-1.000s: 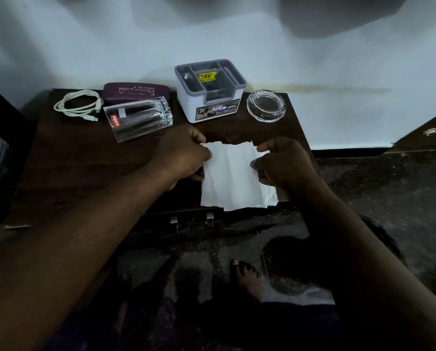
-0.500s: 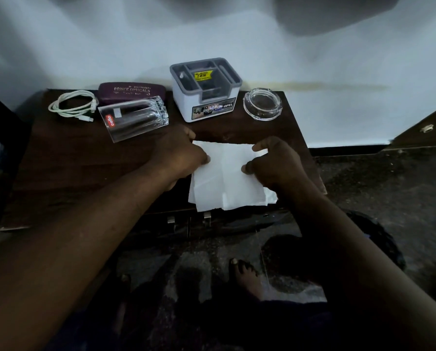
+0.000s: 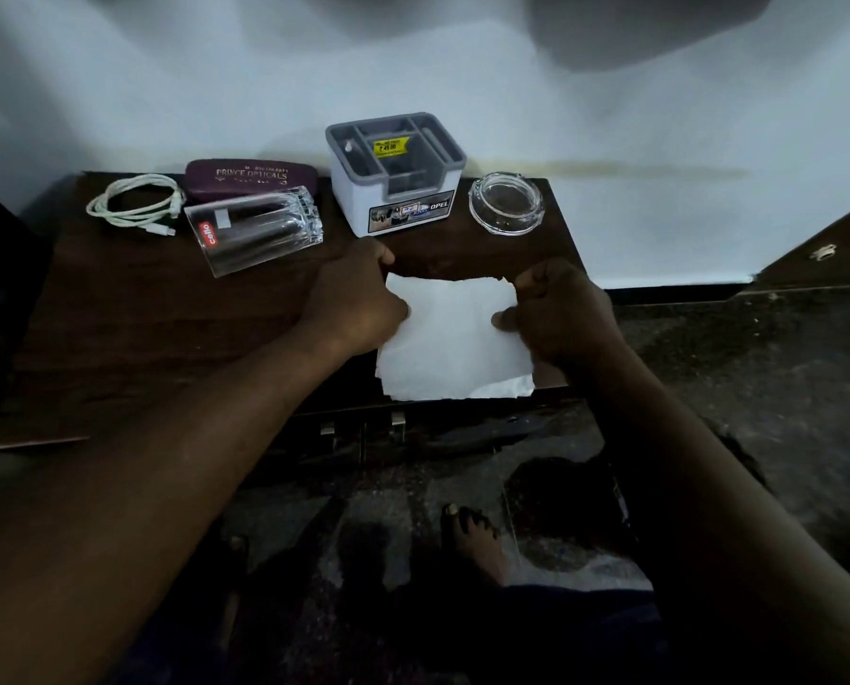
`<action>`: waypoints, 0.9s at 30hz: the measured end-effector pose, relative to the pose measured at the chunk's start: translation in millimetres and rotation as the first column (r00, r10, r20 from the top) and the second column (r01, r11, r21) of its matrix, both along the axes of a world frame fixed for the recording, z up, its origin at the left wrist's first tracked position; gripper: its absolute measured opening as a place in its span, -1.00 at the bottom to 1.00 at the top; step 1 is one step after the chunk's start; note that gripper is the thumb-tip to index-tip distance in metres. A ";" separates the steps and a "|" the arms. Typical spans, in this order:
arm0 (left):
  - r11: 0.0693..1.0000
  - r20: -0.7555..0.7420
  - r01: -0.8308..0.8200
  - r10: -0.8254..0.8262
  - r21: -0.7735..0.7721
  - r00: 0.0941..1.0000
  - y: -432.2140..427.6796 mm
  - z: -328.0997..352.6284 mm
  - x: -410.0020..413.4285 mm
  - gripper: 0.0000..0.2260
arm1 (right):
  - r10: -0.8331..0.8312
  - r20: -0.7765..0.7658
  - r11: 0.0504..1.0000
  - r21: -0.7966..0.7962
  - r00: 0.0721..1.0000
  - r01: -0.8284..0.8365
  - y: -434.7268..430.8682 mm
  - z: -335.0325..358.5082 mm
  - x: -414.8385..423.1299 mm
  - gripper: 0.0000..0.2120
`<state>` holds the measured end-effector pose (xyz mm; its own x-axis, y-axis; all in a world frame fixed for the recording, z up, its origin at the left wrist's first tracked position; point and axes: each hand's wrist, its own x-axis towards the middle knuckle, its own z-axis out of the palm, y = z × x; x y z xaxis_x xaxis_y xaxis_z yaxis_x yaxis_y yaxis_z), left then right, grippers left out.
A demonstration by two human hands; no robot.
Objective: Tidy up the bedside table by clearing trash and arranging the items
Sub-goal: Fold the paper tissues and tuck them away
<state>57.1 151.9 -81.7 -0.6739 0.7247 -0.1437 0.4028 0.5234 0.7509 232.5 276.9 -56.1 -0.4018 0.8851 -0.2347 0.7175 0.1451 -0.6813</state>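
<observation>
Dim room, brighter wall, deep foreground shadow, wide-angle bending at edges

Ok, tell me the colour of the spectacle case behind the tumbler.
The spectacle case is maroon with pale lettering; the head view shows it.

Back row, left to right: coiled cable (image 3: 133,205), spectacle case (image 3: 250,178), tipped glass (image 3: 257,234) just in front of the case, organiser box (image 3: 395,190), ashtray (image 3: 506,202). Narrow gaps flank the box. Bare wood of the table (image 3: 141,338) spans the left front. The left hand (image 3: 356,304) and right hand (image 3: 556,313), gripping the paper (image 3: 455,338), occupy the right front.
</observation>
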 end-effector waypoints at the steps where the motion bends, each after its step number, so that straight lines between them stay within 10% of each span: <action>1: 1.000 -0.024 0.019 -0.019 -0.001 1.000 -0.8 -0.6 -0.1 -0.51 | 0.005 0.007 1.000 -0.004 1.000 -0.005 0.0 -1.6 -0.2 -0.62; 8: 0.999 -0.012 0.000 0.001 0.054 1.000 -0.4 6.5 -0.1 -0.61 | -0.011 -0.032 0.997 -0.079 0.999 0.008 5.4 -3.1 -4.5 -0.66; 18: 0.950 0.640 -0.279 0.127 0.142 0.757 6.2 20.1 -3.5 -0.71 | -0.199 -0.265 0.953 -0.275 0.944 0.124 3.6 17.5 -1.4 -0.72; 27: 0.973 0.515 -0.224 0.163 0.058 0.842 3.5 15.7 -2.6 -0.67 | -0.184 -0.221 0.951 -0.286 0.958 0.116 7.4 3.4 -0.3 -0.85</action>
